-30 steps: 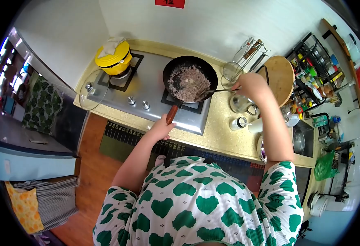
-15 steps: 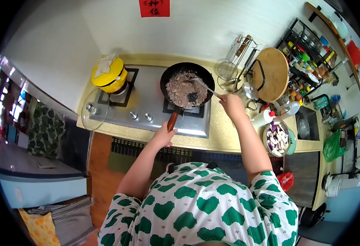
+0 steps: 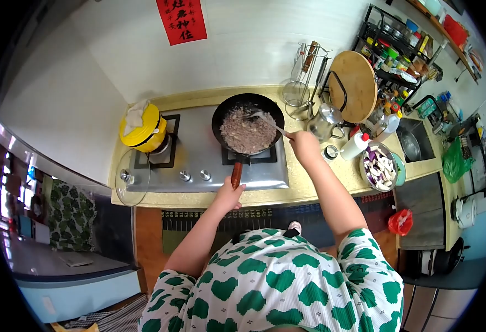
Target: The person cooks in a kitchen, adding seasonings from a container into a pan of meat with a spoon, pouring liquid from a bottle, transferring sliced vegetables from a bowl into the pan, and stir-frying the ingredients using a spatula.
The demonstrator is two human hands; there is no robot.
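Observation:
A black frying pan (image 3: 219,123) sits on the right burner of the gas stove (image 3: 196,149). Crumbly, greyish-brown minced meat (image 3: 247,133) covers much of its base. My left hand (image 3: 229,196) is closed around the pan's reddish-brown wooden handle (image 3: 236,174). Over the pan's right rim reaches a metal spatula (image 3: 273,125), its head down in the meat. My right hand (image 3: 305,146) grips the far end of the spatula's handle.
A yellow pot (image 3: 143,133) with a cloth on top stands on the left burner. A glass lid (image 3: 133,180) lies at the counter's left. On the right are a metal pitcher (image 3: 325,123), a white bottle (image 3: 355,146), a bowl of cut eggplant (image 3: 379,167) and a round cutting board (image 3: 353,88).
The spatula head has shifted toward the back of the pan, and the meat now covers the bare patch near the front. The camera view has tilted. Both hands keep their holds.

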